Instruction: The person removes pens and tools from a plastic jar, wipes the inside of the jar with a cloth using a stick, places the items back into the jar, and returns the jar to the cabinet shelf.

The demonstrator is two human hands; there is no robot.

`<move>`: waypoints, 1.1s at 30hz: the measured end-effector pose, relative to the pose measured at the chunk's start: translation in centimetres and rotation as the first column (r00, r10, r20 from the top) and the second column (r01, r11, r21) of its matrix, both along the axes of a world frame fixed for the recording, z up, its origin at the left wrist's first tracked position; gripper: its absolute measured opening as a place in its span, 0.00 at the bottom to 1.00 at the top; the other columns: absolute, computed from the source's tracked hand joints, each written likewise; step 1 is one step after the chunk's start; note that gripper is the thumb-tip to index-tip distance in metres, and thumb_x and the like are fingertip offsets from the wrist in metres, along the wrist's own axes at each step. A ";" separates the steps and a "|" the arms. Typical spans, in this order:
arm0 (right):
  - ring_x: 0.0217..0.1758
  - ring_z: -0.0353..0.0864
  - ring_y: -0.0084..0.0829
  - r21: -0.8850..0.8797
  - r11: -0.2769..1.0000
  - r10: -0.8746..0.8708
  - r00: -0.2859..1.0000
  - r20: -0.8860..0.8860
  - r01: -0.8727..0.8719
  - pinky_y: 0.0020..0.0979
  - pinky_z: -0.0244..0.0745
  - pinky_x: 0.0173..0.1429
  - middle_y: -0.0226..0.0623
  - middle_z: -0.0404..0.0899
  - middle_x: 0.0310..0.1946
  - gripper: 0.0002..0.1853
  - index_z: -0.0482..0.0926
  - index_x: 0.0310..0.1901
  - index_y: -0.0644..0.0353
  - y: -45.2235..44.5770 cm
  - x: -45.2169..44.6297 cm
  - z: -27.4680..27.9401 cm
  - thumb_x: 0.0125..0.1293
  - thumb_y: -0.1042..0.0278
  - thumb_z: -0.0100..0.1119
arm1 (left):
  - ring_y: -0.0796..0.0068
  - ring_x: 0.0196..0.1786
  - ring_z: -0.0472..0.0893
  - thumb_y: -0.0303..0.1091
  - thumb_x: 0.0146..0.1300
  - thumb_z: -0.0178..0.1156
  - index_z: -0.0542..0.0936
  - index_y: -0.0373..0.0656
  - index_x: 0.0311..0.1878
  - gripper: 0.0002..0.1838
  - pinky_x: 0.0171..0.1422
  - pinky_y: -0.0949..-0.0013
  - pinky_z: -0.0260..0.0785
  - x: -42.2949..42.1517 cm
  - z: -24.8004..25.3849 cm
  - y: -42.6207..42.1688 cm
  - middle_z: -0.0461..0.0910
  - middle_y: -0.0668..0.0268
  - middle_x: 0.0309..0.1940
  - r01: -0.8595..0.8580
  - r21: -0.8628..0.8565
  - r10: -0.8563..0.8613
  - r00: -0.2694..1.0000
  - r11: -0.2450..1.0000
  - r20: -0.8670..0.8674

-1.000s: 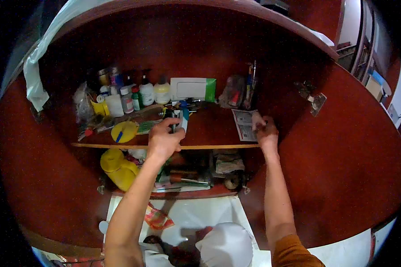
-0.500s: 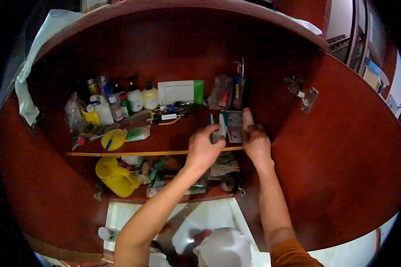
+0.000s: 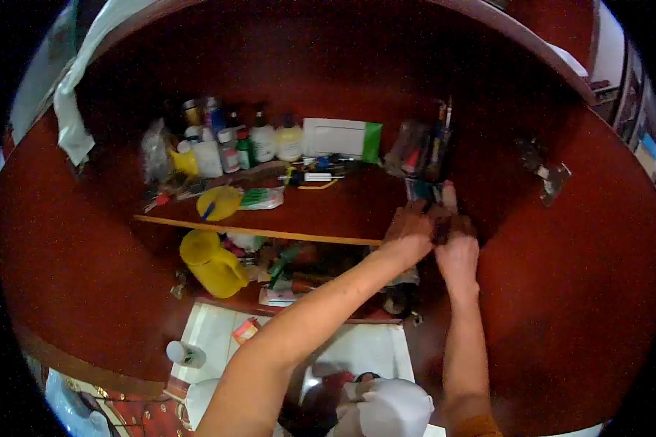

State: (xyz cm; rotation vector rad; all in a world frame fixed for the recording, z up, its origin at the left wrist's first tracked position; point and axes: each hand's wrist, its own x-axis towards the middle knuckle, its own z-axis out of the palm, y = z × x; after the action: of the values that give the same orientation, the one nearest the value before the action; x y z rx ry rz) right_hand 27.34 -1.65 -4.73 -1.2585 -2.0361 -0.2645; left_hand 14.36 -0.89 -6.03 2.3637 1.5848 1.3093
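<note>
My left hand (image 3: pixel 410 233) reaches to the right end of the upper shelf, fingers closed around the near edge of white-and-teal packets (image 3: pixel 421 191). Close beside it is my right hand (image 3: pixel 456 237), one finger stretched towards the back and the others curled in. What lies under those curled fingers is hidden, and both hands are blurred. Just behind them a clear plastic bag (image 3: pixel 407 149) with something red inside leans at the back, next to thin upright sticks or brushes (image 3: pixel 440 138).
Bottles (image 3: pixel 264 142), a white-and-green box (image 3: pixel 337 140), a syringe-like tool (image 3: pixel 315 177) and a yellow disc (image 3: pixel 219 203) stand or lie on the shelf (image 3: pixel 321 211). Below is a yellow jug (image 3: pixel 215 266). An open door (image 3: pixel 583 277) flanks the right side; a white-capped container (image 3: pixel 186 353) stands low left.
My left hand has moved right, close against my right hand, and the white-and-teal packet has gone with it. The whole view has shifted, so the shelf appears further right and higher.
</note>
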 end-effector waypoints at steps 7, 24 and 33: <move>0.43 0.74 0.58 -0.004 0.999 0.039 0.977 -0.209 -0.041 0.47 0.71 0.47 0.56 0.75 0.43 0.15 0.74 0.47 0.64 -2.0 -1.0 1.4 0.57 0.80 0.53 | 0.56 0.47 0.76 0.31 0.60 0.57 0.80 0.43 0.44 0.10 0.53 0.54 0.66 -10.2 1.3 -10.6 0.78 0.56 0.40 -0.082 0.183 0.126 0.963 0.980 -0.238; 0.49 0.78 0.51 -0.433 0.872 0.263 0.965 0.023 -0.227 0.46 0.73 0.51 0.49 0.80 0.43 0.24 0.81 0.44 0.60 -4.8 -24.4 2.8 0.65 0.45 0.53 | 0.50 0.59 0.70 0.35 0.55 0.62 0.76 0.42 0.55 0.23 0.69 0.48 0.52 -27.2 -0.5 -18.6 0.74 0.50 0.53 -0.770 0.070 0.771 0.636 0.635 0.002; 0.24 0.79 0.26 -0.417 0.524 0.096 0.538 -0.837 -0.743 0.28 0.70 0.24 0.36 0.77 0.30 0.06 0.74 0.38 0.61 -3.3 -21.1 1.9 0.66 0.68 0.55 | 0.49 0.59 0.70 0.45 0.53 0.66 0.77 0.46 0.56 0.27 0.66 0.46 0.53 -28.0 -0.8 -18.1 0.70 0.52 0.59 -0.741 -0.019 0.741 0.671 0.672 0.036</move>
State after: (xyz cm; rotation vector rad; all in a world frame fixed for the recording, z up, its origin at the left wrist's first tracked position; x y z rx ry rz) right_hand 6.22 -5.00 -2.82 -0.8826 -1.6133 1.3322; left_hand -13.67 -18.98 -6.83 1.6631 2.6842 1.3910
